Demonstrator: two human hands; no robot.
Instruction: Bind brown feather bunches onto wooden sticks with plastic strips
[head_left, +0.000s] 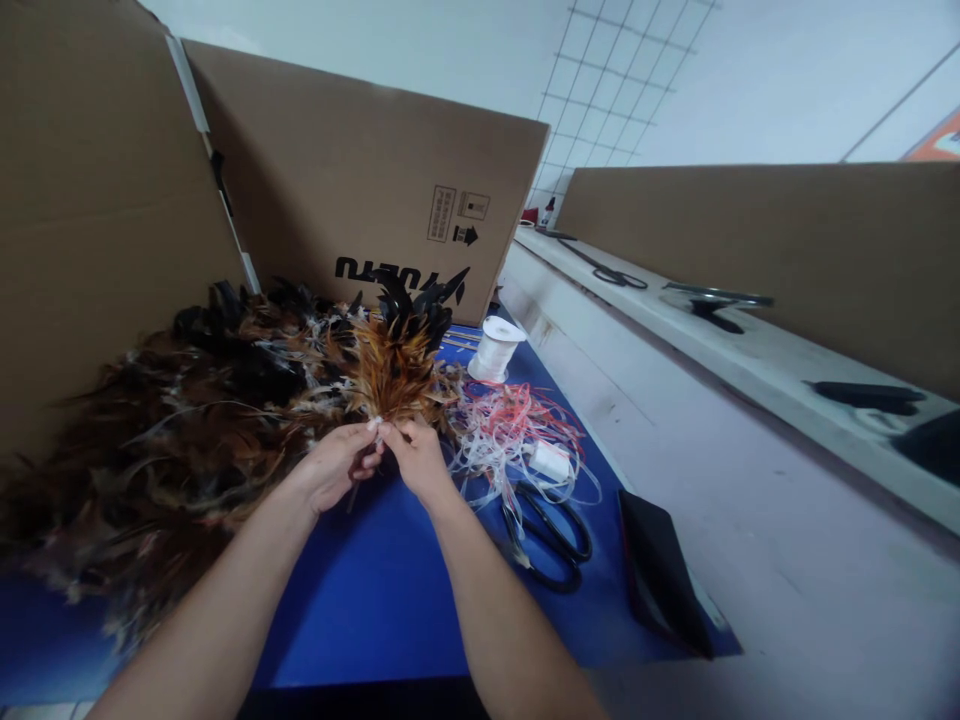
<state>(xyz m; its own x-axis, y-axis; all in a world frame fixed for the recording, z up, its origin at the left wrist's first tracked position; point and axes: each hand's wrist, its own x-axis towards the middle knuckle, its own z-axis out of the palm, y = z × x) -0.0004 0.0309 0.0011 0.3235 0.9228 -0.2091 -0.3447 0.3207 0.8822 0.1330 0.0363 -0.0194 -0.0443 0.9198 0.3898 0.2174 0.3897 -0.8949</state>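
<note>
Above the blue table [360,620], a bunch of feathers [394,365], orange-brown with black tips pointing up, stands upright from my fingertips. My left hand [341,462] pinches its pale base from the left. Fingers of my right hand [412,450] are closed on the same base from the right, and the two hands touch there. What exactly lies between the fingertips is too small to make out. To the left spreads a large pile of loose brown and black feathers [202,430], close beside my left hand.
Right of my hands lie tangled pink and white strips [517,420], a white spool [495,350], black-handled scissors [551,540] and a dark flat case [664,575]. Cardboard panels [322,170] stand behind and left. A wall ledge [660,310] on the right bears several tools.
</note>
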